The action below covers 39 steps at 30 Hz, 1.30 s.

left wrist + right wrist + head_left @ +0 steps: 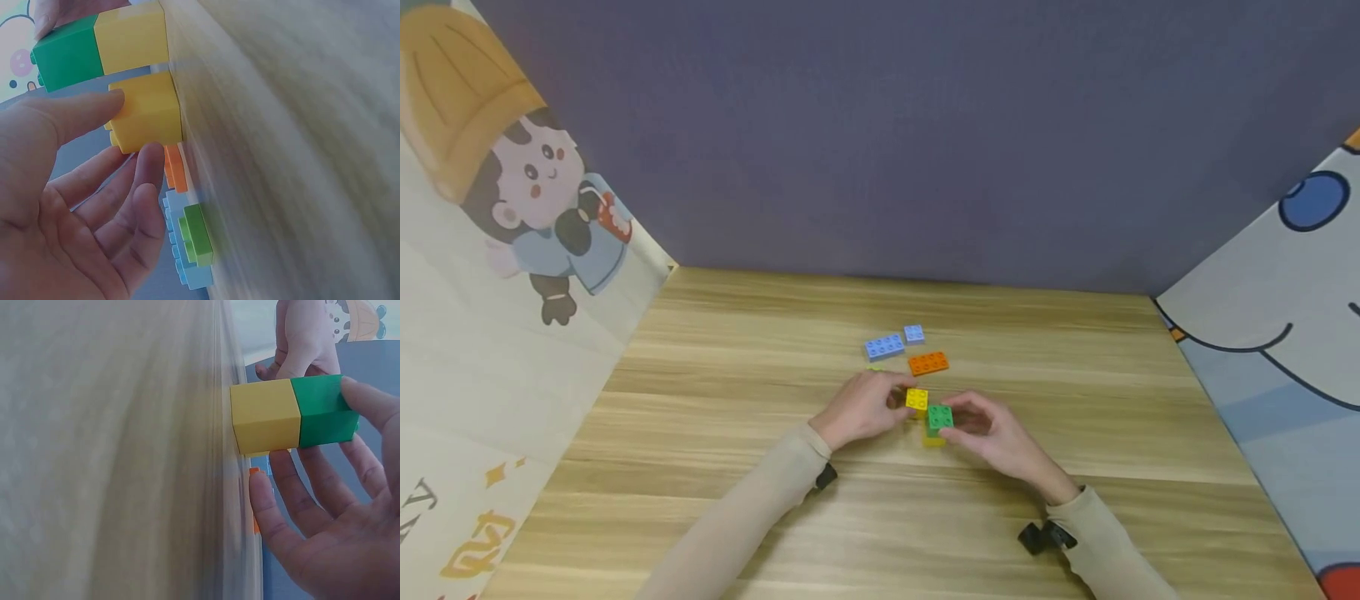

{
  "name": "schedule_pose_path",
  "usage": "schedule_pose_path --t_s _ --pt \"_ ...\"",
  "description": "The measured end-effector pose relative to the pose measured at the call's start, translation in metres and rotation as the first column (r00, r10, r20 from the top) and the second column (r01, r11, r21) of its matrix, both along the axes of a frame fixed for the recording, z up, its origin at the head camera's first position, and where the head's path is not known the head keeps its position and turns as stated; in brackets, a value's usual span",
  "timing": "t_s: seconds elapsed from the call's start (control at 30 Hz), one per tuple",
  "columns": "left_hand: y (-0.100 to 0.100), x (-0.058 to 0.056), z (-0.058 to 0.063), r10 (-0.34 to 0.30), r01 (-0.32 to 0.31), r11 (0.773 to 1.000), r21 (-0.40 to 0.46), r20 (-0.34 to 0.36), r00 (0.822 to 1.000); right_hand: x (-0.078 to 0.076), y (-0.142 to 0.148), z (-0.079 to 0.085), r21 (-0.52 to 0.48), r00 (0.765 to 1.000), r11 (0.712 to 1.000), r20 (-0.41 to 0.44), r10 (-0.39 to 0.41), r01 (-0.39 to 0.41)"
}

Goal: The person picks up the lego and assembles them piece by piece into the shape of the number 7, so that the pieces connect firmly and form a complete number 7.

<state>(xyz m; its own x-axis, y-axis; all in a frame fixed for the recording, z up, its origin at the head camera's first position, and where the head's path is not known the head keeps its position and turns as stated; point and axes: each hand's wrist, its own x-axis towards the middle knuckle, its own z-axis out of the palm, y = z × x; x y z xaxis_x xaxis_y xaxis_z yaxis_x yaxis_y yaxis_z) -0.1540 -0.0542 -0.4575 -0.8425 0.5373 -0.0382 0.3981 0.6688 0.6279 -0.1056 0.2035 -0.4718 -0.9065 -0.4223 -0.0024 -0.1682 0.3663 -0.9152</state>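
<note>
My left hand pinches a yellow toy brick between thumb and fingers, the brick standing on the tabletop with its studs up. Beside it, my right hand holds a green brick by its sides. That green brick sits squarely on top of a second yellow brick, which stands on the wood. Between the stack and the left hand's yellow brick there is a narrow gap in the left wrist view. Part of a lime green brick lies behind the left hand in the head view.
Beyond the hands lie a flat orange brick, a long light blue brick and a small light blue brick. The wooden tabletop ends at a dark back wall, with printed panels on both sides.
</note>
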Motion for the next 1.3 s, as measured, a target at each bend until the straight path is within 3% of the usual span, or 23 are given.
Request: schedule_pose_path --t_s 0.7,1.3 --pt "-0.0027 0.0036 0.0025 0.037 -0.037 0.999 -0.002 0.0 0.999 -0.0006 0.0012 0.0003 0.018 1.0 1.0 0.006 0.001 -0.001" --pt "-0.008 0.0033 0.0063 0.069 -0.068 0.997 0.025 -0.026 0.997 -0.001 0.002 -0.0002 0.051 0.999 0.999 -0.039 0.013 -0.011"
